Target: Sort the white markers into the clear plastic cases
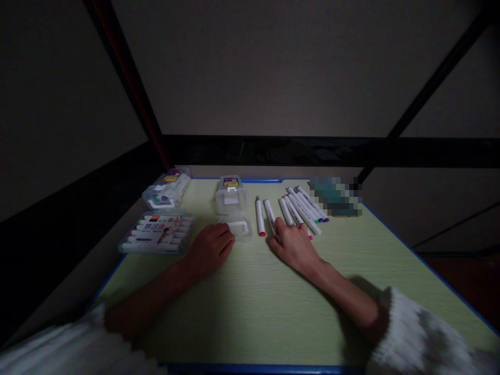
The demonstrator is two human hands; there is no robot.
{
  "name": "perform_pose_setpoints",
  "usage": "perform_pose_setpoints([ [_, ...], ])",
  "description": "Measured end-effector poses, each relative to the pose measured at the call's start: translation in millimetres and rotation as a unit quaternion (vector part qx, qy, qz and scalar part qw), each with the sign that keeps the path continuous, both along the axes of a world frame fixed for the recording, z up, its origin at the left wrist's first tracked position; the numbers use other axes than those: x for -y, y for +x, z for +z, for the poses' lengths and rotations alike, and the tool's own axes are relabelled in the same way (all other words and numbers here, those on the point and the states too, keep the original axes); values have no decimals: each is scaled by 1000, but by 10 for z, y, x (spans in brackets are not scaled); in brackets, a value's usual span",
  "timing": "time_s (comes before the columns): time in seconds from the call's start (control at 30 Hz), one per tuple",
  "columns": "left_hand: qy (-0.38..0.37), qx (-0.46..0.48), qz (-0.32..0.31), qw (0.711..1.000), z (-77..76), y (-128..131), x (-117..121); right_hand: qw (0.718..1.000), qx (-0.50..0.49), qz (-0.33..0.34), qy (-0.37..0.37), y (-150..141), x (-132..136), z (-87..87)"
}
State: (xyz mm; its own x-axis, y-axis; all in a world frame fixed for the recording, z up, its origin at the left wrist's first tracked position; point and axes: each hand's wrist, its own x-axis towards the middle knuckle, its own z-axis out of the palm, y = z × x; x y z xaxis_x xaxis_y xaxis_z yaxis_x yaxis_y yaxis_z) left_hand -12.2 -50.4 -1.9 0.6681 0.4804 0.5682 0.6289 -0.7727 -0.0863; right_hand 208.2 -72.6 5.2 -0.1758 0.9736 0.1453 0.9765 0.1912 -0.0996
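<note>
1. The blue-tipped pen [268, 211] lies on the table [250, 312], its near end by the right hand [294, 243].
2. The right fingers are curled down there; I cannot tell if they grip it.
3. A red-ended pen [260, 219] lies just left, and a bunch of pens [302, 205] lies right.
4. The left hand [213, 247] is curled beside a clear plastic piece [244, 229]; I cannot tell if it holds it.
5. Behind that stands a clear box [232, 201].

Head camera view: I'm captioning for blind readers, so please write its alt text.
A person's right hand is over loose white markers on a pale green table; the left hand is near a clear plastic box. A clear pack of markers lies at the left.
</note>
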Motion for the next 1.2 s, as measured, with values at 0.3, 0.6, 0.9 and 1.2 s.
perform_pose_setpoints([
  [0.3,5,-7,5,1000,-2,4,-2,1000,-12,-3,12,-6,3,-27],
  [0.6,-6,0,-1,1000,-14,-2,-3,998,-43,9,34,-27,34,-26],
  [0.9,8,0,2,1000,-6,5,0,998,-49,15,39,-29,39,-24],
  [1.2,2,-8,11,1000,0,10,1,998,-51,18,38,-35,32,-16],
])
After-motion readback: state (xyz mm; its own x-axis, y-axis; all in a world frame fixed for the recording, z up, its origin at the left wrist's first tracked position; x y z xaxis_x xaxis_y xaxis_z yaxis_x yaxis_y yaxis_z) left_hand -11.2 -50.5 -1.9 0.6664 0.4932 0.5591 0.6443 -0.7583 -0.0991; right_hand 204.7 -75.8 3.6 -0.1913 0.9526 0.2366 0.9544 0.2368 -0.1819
